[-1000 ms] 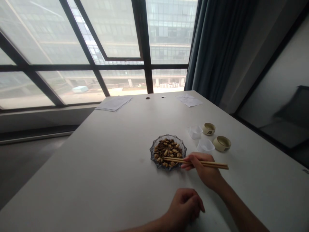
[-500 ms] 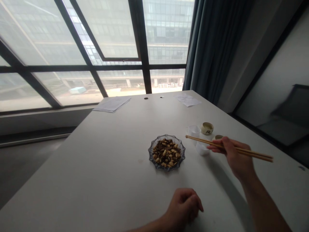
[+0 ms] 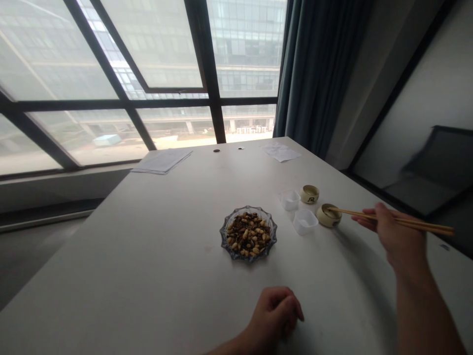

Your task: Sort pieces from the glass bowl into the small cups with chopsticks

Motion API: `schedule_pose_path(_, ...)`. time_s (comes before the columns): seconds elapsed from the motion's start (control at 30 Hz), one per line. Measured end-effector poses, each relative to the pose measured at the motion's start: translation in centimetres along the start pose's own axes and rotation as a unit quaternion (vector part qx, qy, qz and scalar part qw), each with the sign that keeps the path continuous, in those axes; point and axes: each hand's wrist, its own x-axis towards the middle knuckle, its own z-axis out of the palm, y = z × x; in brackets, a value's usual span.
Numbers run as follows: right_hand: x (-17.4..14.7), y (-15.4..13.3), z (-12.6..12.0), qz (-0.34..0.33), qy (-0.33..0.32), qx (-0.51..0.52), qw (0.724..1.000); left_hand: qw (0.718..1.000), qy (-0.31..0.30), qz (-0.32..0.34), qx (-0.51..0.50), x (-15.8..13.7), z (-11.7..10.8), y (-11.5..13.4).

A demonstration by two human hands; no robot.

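My right hand (image 3: 401, 236) grips a pair of wooden chopsticks (image 3: 414, 223). Their tips are over the nearer cream ceramic cup (image 3: 324, 218); whether anything is between them is too small to see. My left hand (image 3: 275, 310) rests on the table at the front, fingers curled in with nothing visible in them. Beyond it stands a scalloped glass bowl (image 3: 229, 251) holding a mix of peanuts (image 3: 245, 234) and dark seeds. Two clear plastic containers (image 3: 306, 228) sit between the bowl and the cups, and a second cream cup (image 3: 309, 195) with a dark character stands farther back.
The white table (image 3: 155, 256) reaches toward large windows. Stacked paper sheets (image 3: 162, 161) lie at its far left, with another sheet (image 3: 281, 152) at the far right. A blue curtain (image 3: 314, 74) hangs behind the right corner. A dark chair (image 3: 439, 153) stands off to the right.
My right hand has moved right, carrying the chopstick tips from above the plastic containers to the nearer cup. My left hand stays in place on the table. The view has shifted slightly right.
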Motion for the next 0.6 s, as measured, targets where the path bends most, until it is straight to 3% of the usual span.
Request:
schedule_pose_path(0.23, 0.4, 1.2, 0.0, 0.028, -0.037, -0.053, 0.998, 1.0, 0.002, 0.002, 0.003, 0.1, -0.1, -0.3)
schedule_pose_path(0.43, 0.5, 0.5, -1.1, 0.036, -0.001, -0.052, 0.998, 1.0, -0.002, 0.007, 0.016, 0.2, -0.2, -0.4)
schedule_pose_path(0.6, 0.0, 0.1, -0.8, 0.001, 0.013, -0.026, 1.0, 1.0, -0.006, 0.007, 0.019, 0.1, -0.2, -0.2)
